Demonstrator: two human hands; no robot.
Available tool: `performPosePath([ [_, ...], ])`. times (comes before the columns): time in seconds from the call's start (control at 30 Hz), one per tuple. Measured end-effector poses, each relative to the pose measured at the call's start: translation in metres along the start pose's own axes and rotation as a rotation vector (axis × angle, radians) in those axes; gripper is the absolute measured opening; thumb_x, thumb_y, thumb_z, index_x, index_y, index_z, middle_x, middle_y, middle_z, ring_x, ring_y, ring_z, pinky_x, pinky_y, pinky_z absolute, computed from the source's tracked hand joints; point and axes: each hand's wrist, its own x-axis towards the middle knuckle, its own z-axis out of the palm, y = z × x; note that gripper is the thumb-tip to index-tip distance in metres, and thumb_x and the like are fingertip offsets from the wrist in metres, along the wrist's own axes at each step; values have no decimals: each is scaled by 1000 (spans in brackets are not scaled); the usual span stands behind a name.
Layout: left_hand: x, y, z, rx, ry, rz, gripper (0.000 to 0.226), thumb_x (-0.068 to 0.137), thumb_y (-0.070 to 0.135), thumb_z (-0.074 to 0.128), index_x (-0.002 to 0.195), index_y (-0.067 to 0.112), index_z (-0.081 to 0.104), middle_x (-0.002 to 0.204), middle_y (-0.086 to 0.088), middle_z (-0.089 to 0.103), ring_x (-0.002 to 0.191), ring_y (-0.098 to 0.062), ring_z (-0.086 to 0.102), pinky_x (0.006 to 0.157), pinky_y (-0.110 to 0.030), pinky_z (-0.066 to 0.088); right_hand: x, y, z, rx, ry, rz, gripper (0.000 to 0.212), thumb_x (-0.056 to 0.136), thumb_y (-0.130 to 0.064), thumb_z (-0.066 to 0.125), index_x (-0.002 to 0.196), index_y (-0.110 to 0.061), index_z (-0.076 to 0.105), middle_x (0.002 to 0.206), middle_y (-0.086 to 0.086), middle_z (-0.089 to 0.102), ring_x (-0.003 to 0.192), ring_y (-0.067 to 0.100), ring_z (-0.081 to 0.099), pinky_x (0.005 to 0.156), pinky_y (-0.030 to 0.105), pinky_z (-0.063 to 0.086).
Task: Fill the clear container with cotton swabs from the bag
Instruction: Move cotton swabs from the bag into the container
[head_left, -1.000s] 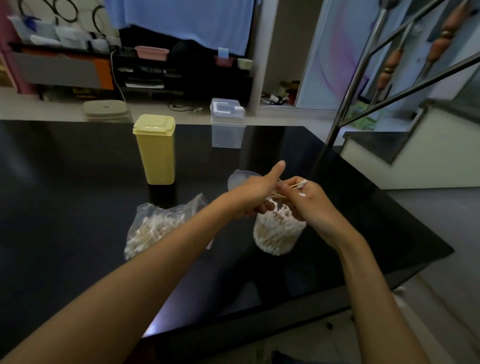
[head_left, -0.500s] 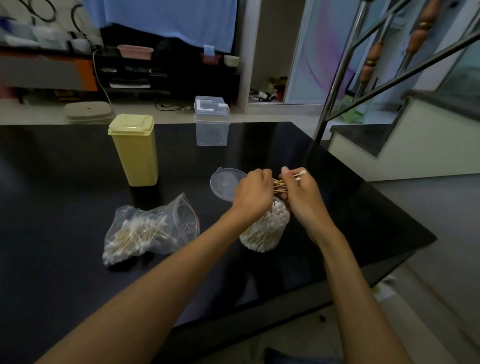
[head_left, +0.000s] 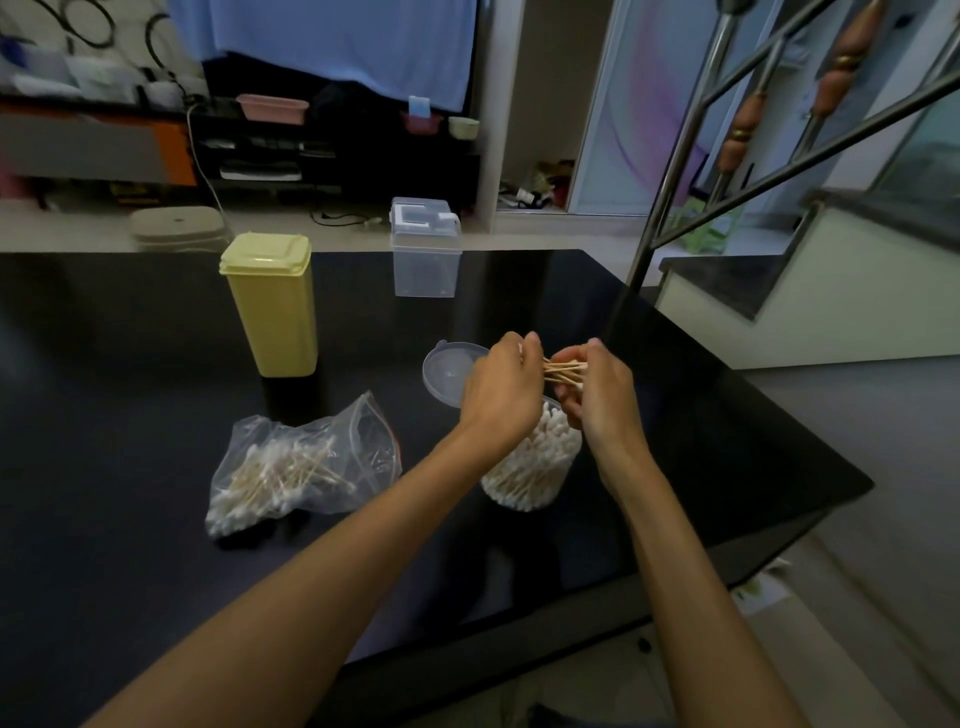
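A round clear container (head_left: 535, 467), packed with white-tipped cotton swabs, stands on the black table (head_left: 130, 364). Just above its mouth, my left hand (head_left: 501, 395) and my right hand (head_left: 602, 389) both pinch a small bundle of cotton swabs (head_left: 563, 370) with wooden sticks, held level between them. To the left lies a clear zip bag (head_left: 301, 467) with many loose swabs inside. The container's clear round lid (head_left: 447, 371) lies flat behind my left hand, partly hidden by it.
A tall yellow lidded box (head_left: 270, 304) stands at the back left of the table. A clear square lidded box (head_left: 426, 249) sits at the far edge. The table's right edge (head_left: 779, 410) is near; a metal stair railing (head_left: 675, 182) rises beyond it.
My left thumb, raised a second ago, has closed onto the swab bundle. Both hands stay above the container, and the view has shifted a little.
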Motion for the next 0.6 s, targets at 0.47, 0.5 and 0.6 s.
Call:
performPosePath([
  [0.47, -6, 9, -6, 222, -74, 219, 24, 103, 31, 27, 96, 14, 41, 69, 4, 49, 57, -10, 46, 51, -26, 34, 2, 12, 2, -101, 121, 15, 45, 94, -53, 39, 85, -15, 61, 76, -1, 59, 72, 10, 56, 69, 26, 46],
  [0.5, -6, 11, -5, 208, -90, 204, 24, 103, 32, 27, 96, 14, 42, 70, 3, 50, 58, -10, 47, 52, -26, 34, 1, 12, 4, -69, 155, -13, 43, 93, -50, 43, 85, -13, 61, 74, 0, 60, 69, 10, 57, 65, 24, 45],
  [0.6, -6, 15, -3, 126, -151, 124, 28, 102, 34, 30, 99, 13, 47, 73, 2, 53, 62, -12, 49, 59, -29, 38, 2, 12, 4, 118, 173, 49, 38, 94, -44, 48, 99, -9, 60, 90, 10, 67, 82, 20, 65, 76, 33, 53],
])
